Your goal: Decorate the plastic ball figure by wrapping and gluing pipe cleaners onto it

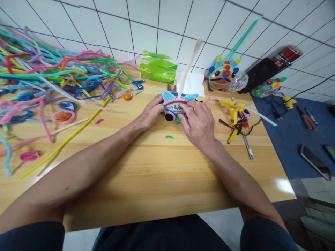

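Observation:
A craft animal head (172, 106) made of pipe cleaners sits on the wooden table in front of me. It has blue pointed ears, a red and pink band, a pink ring eye with a black centre and a clear, shiny body. A beige pipe cleaner (190, 68) rises from its top. My left hand (151, 115) closes round its left side. On its right front, the thumb and fingers of my right hand (200, 122) are bent against it; whatever lies under those fingertips is hidden. A small green piece (169, 137) lies just below, on the table.
Loose coloured pipe cleaners (65, 75) are heaped on the left. Behind stand a green tissue pack (158, 68) and another decorated animal head (222, 75). To the right lie a yellow glue gun (232, 109) with a cord, a pen (248, 146) and a phone (314, 162).

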A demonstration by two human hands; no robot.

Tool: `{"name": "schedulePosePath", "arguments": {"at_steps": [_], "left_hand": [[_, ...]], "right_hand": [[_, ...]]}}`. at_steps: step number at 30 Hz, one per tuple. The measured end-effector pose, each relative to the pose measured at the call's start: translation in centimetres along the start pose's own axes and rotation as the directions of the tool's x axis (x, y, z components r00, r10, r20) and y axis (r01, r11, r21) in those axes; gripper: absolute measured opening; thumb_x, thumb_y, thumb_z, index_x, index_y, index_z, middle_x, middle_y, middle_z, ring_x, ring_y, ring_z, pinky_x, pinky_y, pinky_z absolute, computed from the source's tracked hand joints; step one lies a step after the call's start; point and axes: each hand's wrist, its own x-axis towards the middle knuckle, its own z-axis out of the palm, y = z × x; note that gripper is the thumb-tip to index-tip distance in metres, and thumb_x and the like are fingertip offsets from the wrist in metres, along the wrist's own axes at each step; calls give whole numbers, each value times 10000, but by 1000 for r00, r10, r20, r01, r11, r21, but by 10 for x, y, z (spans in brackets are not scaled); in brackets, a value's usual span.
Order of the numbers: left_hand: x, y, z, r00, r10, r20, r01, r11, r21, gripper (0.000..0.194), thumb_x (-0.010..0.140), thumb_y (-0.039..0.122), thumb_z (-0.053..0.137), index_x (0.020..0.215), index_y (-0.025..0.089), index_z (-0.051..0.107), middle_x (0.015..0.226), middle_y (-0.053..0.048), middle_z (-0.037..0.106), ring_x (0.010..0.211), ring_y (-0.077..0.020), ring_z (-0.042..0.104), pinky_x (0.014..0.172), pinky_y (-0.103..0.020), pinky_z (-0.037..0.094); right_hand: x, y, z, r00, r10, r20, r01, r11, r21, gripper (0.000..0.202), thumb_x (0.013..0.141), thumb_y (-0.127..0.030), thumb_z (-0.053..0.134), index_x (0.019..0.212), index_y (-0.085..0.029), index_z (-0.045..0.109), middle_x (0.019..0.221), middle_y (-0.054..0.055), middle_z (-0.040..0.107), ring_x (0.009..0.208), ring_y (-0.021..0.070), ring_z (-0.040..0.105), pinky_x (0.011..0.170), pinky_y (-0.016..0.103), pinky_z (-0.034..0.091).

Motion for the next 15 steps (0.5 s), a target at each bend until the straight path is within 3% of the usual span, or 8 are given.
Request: {"name": "schedulePosePath", "arguments": {"at_steps": [15], "left_hand": [[0, 2, 1, 1000, 4, 6, -5, 998, 66, 619, 896, 351, 607, 1482, 234, 769, 1617, -60, 734, 1546, -380, 620, 1397, -582, 446]], "right_hand": [[-2, 1, 1, 999, -10, -41, 14, 997, 76, 372, 1158, -321, 607, 1486, -215, 745, 1379, 179, 798, 1261, 345, 737, 1132, 543, 613]]}}
